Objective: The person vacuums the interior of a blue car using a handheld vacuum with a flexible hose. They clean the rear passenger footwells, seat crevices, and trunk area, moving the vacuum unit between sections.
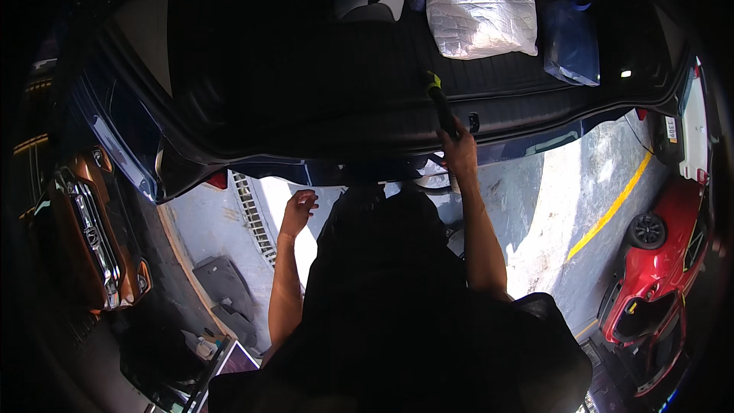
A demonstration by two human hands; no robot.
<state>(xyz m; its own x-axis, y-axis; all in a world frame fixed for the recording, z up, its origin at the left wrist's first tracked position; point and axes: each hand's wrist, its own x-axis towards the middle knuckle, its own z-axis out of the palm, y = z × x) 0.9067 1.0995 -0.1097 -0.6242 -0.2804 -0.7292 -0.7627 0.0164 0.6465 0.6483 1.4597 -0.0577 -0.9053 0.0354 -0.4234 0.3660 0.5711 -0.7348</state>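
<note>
In the head view my right hand (460,152) grips a dark wand-like tool (441,109) with a yellow-green tip, reaching over the rear sill of a car's open cargo area. The tip lies at the black cargo floor (321,80), just below a silver foil bag (484,11). What kind of tool it is cannot be told for sure. My left hand (299,210) hangs over the grey floor, behind the rear bumper, with fingers loosely curled and nothing seen in it.
A clear blue plastic bag (572,46) lies right of the foil bag. A floor drain grate (252,218) and grey mats (225,284) are at left. An orange-brown vehicle (94,235) stands far left, a red car (659,264) far right. A hose-like item is beside my right forearm.
</note>
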